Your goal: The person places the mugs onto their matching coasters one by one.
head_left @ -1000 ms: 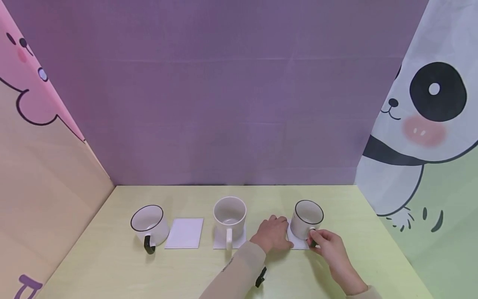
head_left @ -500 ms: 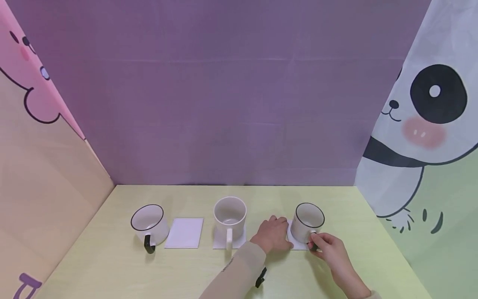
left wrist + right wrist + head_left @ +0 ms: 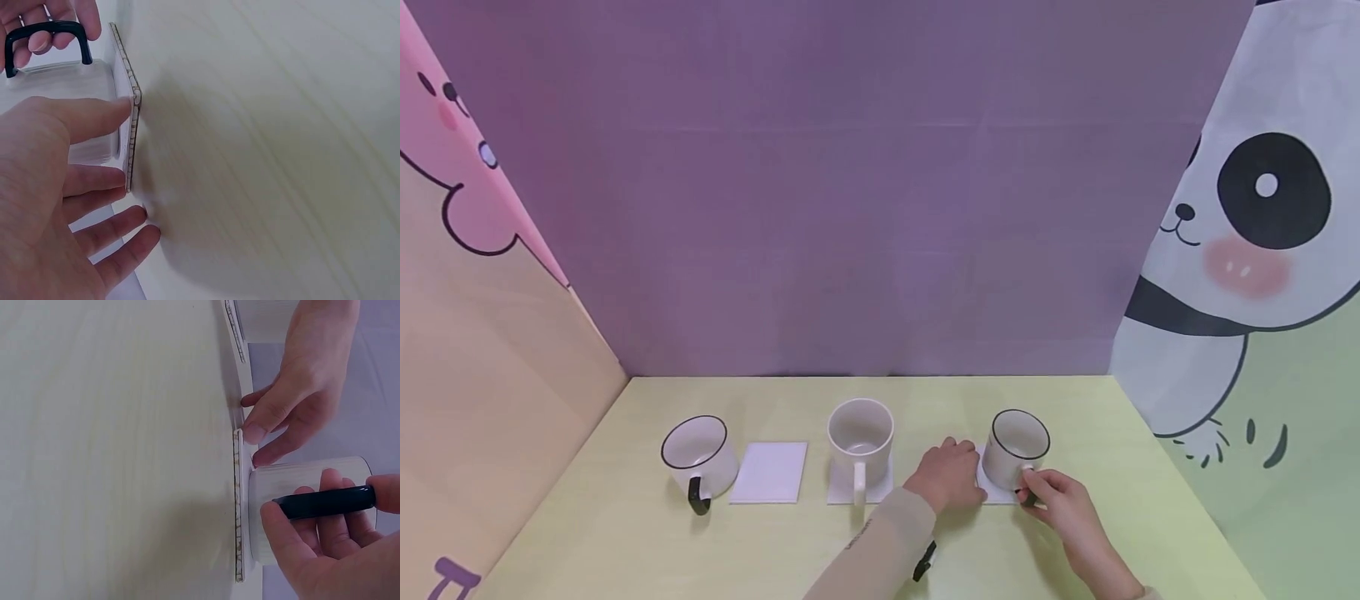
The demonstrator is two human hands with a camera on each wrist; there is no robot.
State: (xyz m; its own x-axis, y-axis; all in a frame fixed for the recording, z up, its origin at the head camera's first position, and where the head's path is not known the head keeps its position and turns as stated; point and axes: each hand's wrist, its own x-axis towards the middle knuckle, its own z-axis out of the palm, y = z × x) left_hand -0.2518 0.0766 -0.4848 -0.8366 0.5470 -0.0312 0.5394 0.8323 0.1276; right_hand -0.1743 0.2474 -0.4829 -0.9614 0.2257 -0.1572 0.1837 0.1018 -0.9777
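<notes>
At the right stands a white mug [image 3: 1017, 457] with a dark rim, on a square white coaster [image 3: 997, 497]. My right hand [image 3: 1063, 508] grips its black handle [image 3: 328, 501], thumb at one end and fingers through the loop. My left hand [image 3: 947, 477] lies just left of this mug. Its fingers are mostly extended; in the left wrist view the thumb and index fingertips touch the coaster's edge, and the other fingertips reach down to the table. A plain white mug [image 3: 861, 437] sits on the middle coaster [image 3: 880, 487], handle toward me.
At the left, a dark-rimmed mug with a black handle [image 3: 699, 454] stands on the table beside a bare white coaster [image 3: 769, 472]. Another black handle [image 3: 924, 562] shows past the left sleeve [image 3: 880, 546], which hides the rest. A purple backdrop [image 3: 865, 208] closes the back.
The right-hand mug has shifted slightly toward me on its coaster, with my right hand on its handle. My left hand has stayed in place.
</notes>
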